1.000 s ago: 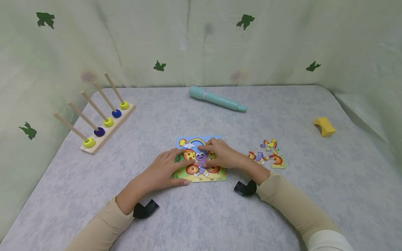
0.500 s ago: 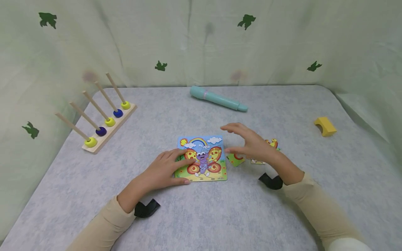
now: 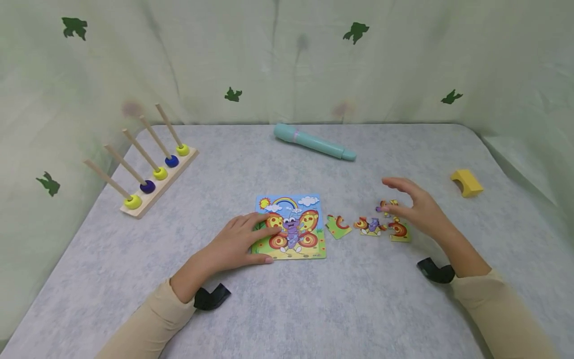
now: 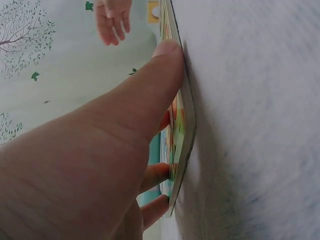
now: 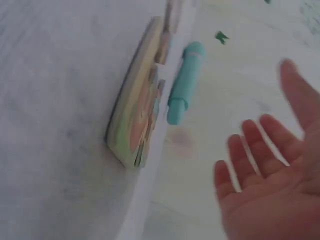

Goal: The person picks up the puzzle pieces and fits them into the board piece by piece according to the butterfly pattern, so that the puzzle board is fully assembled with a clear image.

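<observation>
In the head view a square butterfly puzzle board (image 3: 308,241) lies flat on the table. My left hand (image 3: 233,244) rests on its left side, the fingers spread over the picture and the thumb along the near edge. The left wrist view shows that thumb (image 4: 165,65) against the board's rim. Several loose jigsaw pieces lie right of the board: a green and red one (image 3: 338,227) beside it, a purple one (image 3: 370,227) and a yellow-green one (image 3: 400,233) farther right. Above the rightmost pieces, partly covering them, my right hand (image 3: 419,209) hovers with nothing in it, fingers apart.
A wooden peg stand (image 3: 163,182) with yellow and blue beads stands at the left. A teal toy microphone (image 3: 314,142) lies toward the back, and a yellow arch block (image 3: 468,183) at the right. Pale curtains (image 3: 287,60) with green shapes surround the table.
My right hand has left the board and moved right, over the farther loose pieces, uncovering the board's right side and the piece beside it. The left hand has stayed on the board.
</observation>
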### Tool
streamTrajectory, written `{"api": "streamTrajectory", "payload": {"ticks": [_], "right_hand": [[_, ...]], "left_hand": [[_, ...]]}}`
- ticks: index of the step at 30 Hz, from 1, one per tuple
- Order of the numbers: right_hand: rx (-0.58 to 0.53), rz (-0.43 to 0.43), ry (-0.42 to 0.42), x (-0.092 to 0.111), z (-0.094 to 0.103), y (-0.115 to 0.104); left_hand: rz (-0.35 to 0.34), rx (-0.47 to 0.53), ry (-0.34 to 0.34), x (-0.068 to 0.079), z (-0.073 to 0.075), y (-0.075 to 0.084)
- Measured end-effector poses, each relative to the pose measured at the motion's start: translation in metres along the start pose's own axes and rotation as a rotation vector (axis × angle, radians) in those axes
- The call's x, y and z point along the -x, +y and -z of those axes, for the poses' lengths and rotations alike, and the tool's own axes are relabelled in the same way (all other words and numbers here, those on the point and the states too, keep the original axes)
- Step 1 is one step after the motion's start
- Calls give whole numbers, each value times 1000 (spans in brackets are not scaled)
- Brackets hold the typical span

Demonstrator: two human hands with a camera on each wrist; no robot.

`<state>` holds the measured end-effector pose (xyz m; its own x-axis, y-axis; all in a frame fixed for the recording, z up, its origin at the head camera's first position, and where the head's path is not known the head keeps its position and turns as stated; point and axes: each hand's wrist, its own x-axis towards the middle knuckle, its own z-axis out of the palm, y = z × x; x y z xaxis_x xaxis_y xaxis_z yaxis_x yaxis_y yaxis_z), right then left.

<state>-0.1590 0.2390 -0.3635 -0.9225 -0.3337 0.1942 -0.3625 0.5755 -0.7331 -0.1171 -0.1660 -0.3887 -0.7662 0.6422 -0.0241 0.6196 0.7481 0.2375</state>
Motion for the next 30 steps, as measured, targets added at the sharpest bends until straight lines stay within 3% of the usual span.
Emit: {"api": "streamTrajectory", "payload": {"ticks": [9, 14, 21, 30], "right_hand": [[-18, -132, -65, 4, 0, 29], [-20, -140, -110, 4, -2, 39], [61, -144, -177, 3, -4, 47], [165, -163, -230, -1, -2, 41]], "left_hand": [[1, 2, -3, 0, 1, 1], [5, 4, 1, 0, 1, 2], [10, 10, -10, 0, 2, 3], [3, 13, -16, 1, 5, 4]]}}
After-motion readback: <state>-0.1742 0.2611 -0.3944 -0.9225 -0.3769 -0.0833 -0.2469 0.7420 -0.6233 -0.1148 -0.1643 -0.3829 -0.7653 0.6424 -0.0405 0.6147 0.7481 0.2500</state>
